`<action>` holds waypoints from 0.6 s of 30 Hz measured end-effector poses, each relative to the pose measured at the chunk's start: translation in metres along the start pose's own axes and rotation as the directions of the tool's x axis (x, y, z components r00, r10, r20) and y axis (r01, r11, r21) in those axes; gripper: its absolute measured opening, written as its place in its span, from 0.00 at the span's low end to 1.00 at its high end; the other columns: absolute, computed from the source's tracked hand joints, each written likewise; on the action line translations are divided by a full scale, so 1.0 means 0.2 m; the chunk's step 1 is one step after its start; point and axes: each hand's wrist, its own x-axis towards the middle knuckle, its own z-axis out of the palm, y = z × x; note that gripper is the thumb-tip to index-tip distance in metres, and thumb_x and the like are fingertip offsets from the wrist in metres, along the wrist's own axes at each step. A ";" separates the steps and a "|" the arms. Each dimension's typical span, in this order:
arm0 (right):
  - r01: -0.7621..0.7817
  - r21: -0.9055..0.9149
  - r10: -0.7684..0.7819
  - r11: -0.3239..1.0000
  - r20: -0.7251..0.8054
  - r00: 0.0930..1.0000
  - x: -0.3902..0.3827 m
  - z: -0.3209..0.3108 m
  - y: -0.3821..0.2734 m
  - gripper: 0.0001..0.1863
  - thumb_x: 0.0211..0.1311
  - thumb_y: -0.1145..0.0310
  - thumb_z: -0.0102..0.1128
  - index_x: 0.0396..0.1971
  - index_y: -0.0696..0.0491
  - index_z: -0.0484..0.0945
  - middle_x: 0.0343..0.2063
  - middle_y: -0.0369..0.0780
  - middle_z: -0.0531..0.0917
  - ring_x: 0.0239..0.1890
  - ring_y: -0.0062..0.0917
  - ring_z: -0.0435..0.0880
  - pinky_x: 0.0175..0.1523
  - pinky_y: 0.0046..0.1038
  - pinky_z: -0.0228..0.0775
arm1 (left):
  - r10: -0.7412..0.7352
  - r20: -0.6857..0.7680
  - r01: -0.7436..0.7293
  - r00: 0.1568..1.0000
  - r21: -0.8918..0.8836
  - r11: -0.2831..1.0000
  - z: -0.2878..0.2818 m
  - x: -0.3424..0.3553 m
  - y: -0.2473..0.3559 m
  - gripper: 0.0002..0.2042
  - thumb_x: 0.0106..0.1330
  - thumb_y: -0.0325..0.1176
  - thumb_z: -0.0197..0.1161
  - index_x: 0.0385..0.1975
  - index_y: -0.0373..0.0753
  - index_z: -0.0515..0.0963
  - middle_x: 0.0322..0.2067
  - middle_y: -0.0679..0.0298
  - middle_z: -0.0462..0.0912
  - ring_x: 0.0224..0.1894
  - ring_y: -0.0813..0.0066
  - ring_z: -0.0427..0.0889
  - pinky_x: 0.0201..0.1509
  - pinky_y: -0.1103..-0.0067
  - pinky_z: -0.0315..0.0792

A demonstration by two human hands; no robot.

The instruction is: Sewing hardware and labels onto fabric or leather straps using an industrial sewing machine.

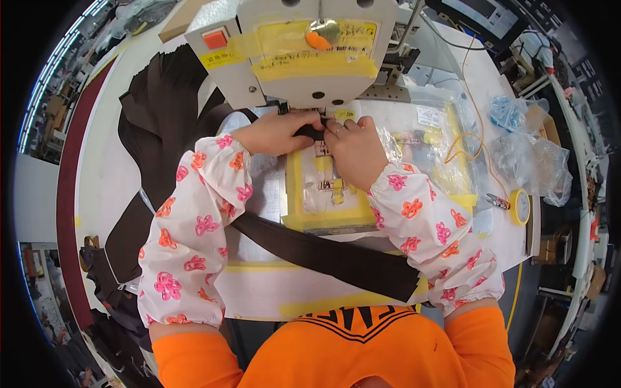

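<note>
Both hands meet at the front of a white sewing-type machine (297,77), just under its head. My left hand (277,132) is closed, thumb and fingers pinching a small dark fabric piece (309,132). From the other side my right hand (357,152), with a ring on one finger, is closed on the same piece. Fingers hide much of it, and its outline cannot be made out. Beneath the hands lies a work plate (296,207) bordered with yellow tape. A long dark brown fabric strip (323,255) runs from under my left forearm towards my right elbow.
A thick stack of dark fabric strips (162,97) lies at the left. On the right are crumpled clear plastic bags (530,158), a yellow tape roll (519,206), small snips (497,202) and an orange cord (480,139). A red switch (215,40) sits on the machine.
</note>
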 end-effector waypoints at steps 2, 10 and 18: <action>-0.020 0.019 0.020 1.000 -0.003 1.000 0.00 0.02 0.02 0.09 0.47 0.71 0.52 0.29 0.53 0.79 0.35 0.36 0.81 0.36 0.24 0.77 0.42 0.31 0.58 | 0.012 -0.051 -0.010 0.999 0.040 0.999 0.04 -0.01 0.00 0.13 0.56 0.35 0.60 0.41 0.43 0.72 0.40 0.62 0.78 0.45 0.60 0.76 0.45 0.69 0.71; -0.013 0.189 0.019 0.982 -0.029 0.999 -0.04 0.07 0.10 0.10 0.48 0.72 0.54 0.31 0.50 0.80 0.44 0.33 0.80 0.37 0.23 0.76 0.46 0.30 0.57 | 0.097 -0.365 0.031 0.926 0.329 0.944 0.18 -0.07 0.02 0.13 0.56 0.34 0.60 0.42 0.42 0.75 0.47 0.58 0.76 0.46 0.60 0.76 0.45 0.67 0.66; 0.047 0.229 -0.033 0.972 -0.063 0.997 -0.04 0.11 0.17 0.13 0.49 0.68 0.58 0.37 0.48 0.81 0.46 0.29 0.80 0.41 0.22 0.72 0.47 0.29 0.58 | 0.097 -0.389 0.029 0.916 0.307 0.951 0.18 -0.07 -0.02 0.12 0.57 0.36 0.60 0.40 0.44 0.78 0.44 0.62 0.78 0.40 0.58 0.77 0.46 0.67 0.65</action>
